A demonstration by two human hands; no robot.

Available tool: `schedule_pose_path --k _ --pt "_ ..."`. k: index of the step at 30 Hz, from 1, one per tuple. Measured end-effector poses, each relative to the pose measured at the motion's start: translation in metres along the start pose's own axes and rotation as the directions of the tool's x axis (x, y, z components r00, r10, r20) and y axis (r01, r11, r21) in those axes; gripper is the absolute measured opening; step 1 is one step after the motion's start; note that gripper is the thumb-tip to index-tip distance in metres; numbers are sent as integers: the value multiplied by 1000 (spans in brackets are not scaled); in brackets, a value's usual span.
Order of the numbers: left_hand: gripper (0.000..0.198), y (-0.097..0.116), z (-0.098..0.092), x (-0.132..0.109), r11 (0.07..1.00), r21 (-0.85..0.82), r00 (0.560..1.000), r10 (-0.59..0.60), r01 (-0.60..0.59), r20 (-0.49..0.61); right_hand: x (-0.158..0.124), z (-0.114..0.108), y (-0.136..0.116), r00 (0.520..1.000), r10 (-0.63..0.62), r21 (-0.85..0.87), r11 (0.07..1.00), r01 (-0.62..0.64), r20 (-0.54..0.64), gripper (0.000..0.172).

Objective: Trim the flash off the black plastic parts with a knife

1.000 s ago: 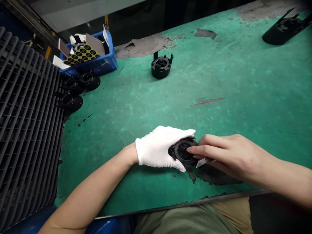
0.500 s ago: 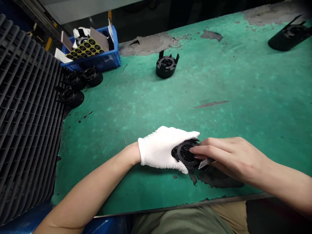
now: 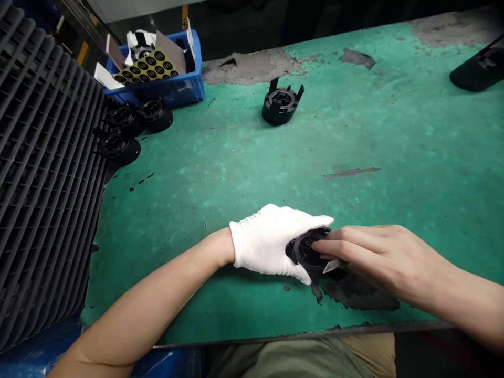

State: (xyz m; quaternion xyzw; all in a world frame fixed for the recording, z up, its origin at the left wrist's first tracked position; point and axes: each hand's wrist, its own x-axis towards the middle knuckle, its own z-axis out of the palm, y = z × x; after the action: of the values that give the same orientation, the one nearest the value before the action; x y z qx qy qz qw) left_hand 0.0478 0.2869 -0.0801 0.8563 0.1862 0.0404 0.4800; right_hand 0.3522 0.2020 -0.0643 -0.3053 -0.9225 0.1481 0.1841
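My left hand (image 3: 271,241), in a white glove, is wrapped round a round black plastic part (image 3: 306,253) and holds it just above the green table (image 3: 244,168) near the front edge. My bare right hand (image 3: 378,260) is closed, its fingertips pressing on the face of that part. A small pale, pointed piece (image 3: 331,266) shows under the right fingers; what it is I cannot make out.
Another black round part with two upright tabs (image 3: 280,102) stands mid-table at the back. Three similar black parts (image 3: 129,128) lie by a blue bin (image 3: 165,79) holding a sheet of round stickers. A ribbed black panel (image 3: 43,173) fills the left; a dark moulded piece (image 3: 478,68) lies far right.
Both hands stay on the black part, with the right fingertips still pressing its face. Everything sits a little further right in the picture, as the camera has turned.
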Motion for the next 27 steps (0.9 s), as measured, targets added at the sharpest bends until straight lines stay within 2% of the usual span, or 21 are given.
schedule_pose_path --k 5,10,17,22,27 --pt "121 -2 1 1 1000 16 1000 6 -6 1 -2 1 -2 999 -6 15 1000 7 -38 36" --pt "121 -2 0 1 1000 15 1000 9 -9 10 -4 -1 -12 998 55 -14 998 -55 -28 39" --pt "126 0 0 1 1000 10 1000 11 -11 15 -17 10 -12 992 74 53 996 -69 -99 42" --pt "116 0 0 -2 1000 -13 1000 8 -8 -8 -21 12 -13 991 50 -13 999 -51 -121 47" --pt "117 -2 2 -3 1000 -20 1000 16 -17 -13 -23 10 -14 995 24 -88 996 -33 -101 44"
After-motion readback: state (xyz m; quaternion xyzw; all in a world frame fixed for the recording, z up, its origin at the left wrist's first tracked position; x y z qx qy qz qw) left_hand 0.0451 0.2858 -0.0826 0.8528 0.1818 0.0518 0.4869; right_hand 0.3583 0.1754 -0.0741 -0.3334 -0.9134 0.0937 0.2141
